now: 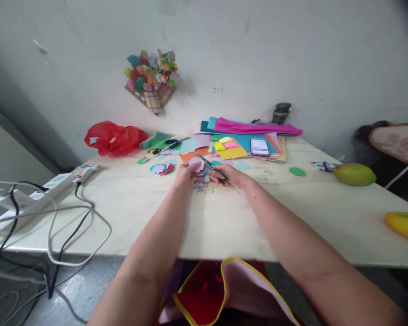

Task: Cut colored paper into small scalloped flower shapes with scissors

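In the middle of the table, my left hand (pixel 186 174) pinches a lilac paper flower (pixel 197 165) with a scalloped edge. My right hand (pixel 228 175) is closed round the handles of a pair of dark-handled scissors (pixel 212 167). The blades point up and left, close by the paper flower; whether they touch it I cannot tell. Tiny coloured paper scraps (pixel 204 184) lie scattered beneath both hands. Left of my left hand rests a pile of cut paper flowers (pixel 162 169) in blue, red and lilac.
Coloured paper sheets (pixel 187 144), a second pair of scissors (pixel 172 143) and a phone (pixel 259 147) lie farther back. A red plastic bag (pixel 114 138) sits back left, a power strip (pixel 59 186) with cables at left. A green mango (pixel 354 174) and a yellow one (pixel 404 225) lie right.
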A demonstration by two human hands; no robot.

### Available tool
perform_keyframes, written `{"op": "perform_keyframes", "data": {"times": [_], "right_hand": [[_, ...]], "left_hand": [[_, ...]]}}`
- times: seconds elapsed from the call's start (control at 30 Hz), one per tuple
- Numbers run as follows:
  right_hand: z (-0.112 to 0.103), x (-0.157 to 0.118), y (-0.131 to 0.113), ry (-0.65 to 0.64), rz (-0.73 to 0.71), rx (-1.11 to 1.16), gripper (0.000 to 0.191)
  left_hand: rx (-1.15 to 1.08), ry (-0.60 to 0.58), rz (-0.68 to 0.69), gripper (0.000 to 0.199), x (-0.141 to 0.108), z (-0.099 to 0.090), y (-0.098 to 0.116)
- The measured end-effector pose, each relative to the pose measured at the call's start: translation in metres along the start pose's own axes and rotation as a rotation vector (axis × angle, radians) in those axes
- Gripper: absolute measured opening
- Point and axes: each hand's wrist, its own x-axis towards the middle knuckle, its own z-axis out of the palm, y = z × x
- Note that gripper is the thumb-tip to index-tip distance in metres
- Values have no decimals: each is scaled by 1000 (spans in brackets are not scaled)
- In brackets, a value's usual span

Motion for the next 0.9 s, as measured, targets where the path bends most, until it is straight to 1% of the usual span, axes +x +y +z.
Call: {"op": "perform_keyframes", "data": {"times": [0.37,0.6,0.9], "right_hand": [[-2,-2,-2,-15,27,12,35],[-3,-4,-4,-35,4,30,36],[-3,-6,-5,-36,4,3,35]], "left_hand": [[-1,-15,-10,23,0,-1,1],[25,-51,-16,24,1,-3,0],[10,-65,-15,25,0,-3,1]]}}
